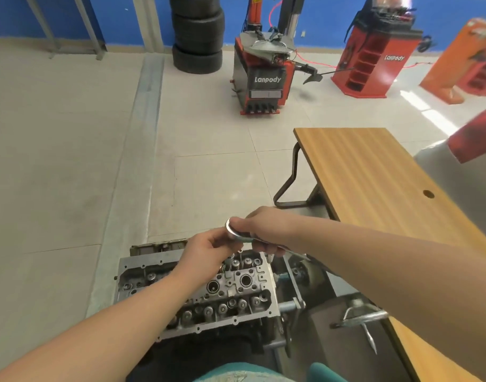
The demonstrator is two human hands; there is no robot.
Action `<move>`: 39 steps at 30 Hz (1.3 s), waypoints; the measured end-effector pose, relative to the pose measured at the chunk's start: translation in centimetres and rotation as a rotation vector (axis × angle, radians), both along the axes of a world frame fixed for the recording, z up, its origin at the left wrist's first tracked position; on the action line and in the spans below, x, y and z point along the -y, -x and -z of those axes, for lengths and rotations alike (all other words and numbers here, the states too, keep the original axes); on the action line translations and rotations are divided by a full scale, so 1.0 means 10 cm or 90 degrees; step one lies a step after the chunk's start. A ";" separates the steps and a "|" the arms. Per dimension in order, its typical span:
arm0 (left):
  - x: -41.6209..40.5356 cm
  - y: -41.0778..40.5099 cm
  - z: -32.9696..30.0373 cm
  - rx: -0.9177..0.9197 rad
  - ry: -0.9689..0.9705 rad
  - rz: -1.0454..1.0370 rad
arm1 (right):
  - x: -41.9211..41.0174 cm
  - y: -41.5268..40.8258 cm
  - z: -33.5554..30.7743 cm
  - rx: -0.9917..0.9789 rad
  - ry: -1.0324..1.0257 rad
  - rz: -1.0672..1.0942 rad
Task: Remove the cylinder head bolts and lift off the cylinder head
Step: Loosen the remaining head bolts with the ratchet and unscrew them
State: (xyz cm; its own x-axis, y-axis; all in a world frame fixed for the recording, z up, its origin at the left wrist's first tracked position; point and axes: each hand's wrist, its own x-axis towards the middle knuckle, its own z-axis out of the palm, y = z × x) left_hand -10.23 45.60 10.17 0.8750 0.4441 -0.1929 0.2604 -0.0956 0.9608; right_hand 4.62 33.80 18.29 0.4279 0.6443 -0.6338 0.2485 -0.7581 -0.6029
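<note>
A grey aluminium cylinder head (231, 288) sits on an engine stand below me, its valve springs, spark plug wells and several bolts exposed. Above its far right corner I hold a chrome ratchet wrench (233, 230). My right hand (266, 230) grips the wrench handle, thumb near the round head. My left hand (206, 253) curls its fingers around the socket or extension under the ratchet head; that part is hidden by the fingers. Whether the tool sits on a bolt cannot be seen.
A wooden table (374, 183) with black metal legs stands to the right. The stand's crank handle (360, 318) sticks out at lower right. Farther back on the tiled floor are a red tyre changer (266, 78), stacked tyres (197, 34) and a red wheel balancer (374, 56).
</note>
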 end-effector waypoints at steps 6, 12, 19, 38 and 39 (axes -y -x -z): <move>0.05 0.07 0.00 0.011 0.011 -0.035 | -0.22 -0.08 -0.24 0.355 0.008 -0.373; 0.15 0.21 0.04 0.016 0.032 -0.087 | -0.56 -0.05 -0.41 0.424 0.058 -0.570; 0.30 0.18 0.04 0.007 0.022 -0.121 | -0.40 -0.17 -0.24 0.318 0.075 -0.488; 0.60 0.05 0.04 0.010 0.041 -0.263 | 0.82 -1.51 0.55 0.091 -0.075 0.052; 0.60 0.04 0.04 0.009 0.042 -0.274 | 0.95 -1.58 0.75 0.128 -0.034 0.075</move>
State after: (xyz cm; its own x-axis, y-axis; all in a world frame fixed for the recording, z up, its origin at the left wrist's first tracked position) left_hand -10.60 39.60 9.77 0.6150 0.7564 -0.2227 0.2506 0.0803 0.9648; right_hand 20.43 24.27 10.75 0.6164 0.6130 -0.4942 0.2792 -0.7570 -0.5908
